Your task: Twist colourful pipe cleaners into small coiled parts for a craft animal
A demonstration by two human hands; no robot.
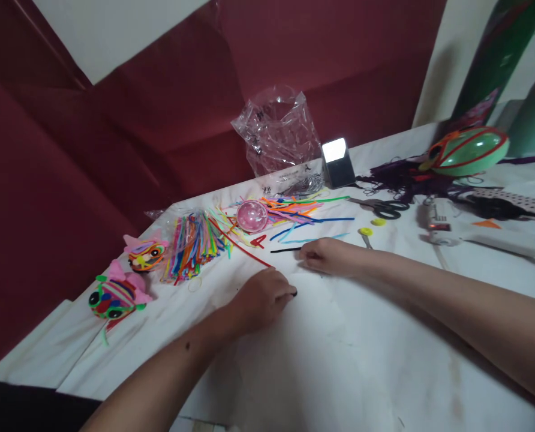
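My left hand [267, 295] is closed over the white table, and a small black piece [294, 293] pokes out at its fingertips; most of it is hidden. My right hand [320, 255] is curled in a pinch at one end of a straight black pipe cleaner [285, 249], which points left from its fingers. Just beyond my left hand lies a long red pipe cleaner [245, 247]. A bent red piece [258, 242] and light blue pipe cleaners [315, 239] rest a little farther back.
Bundled pipe cleaners [198, 246], a pink half-shell [252, 216] and two decorated fish [117, 295] [146, 254] are to the left and middle. Scissors [387, 208], yellow discs [365, 231], a glue gun [442, 222], a lit lamp [338, 163] and a green balloon-like shape [474, 151] stand at the right and back.
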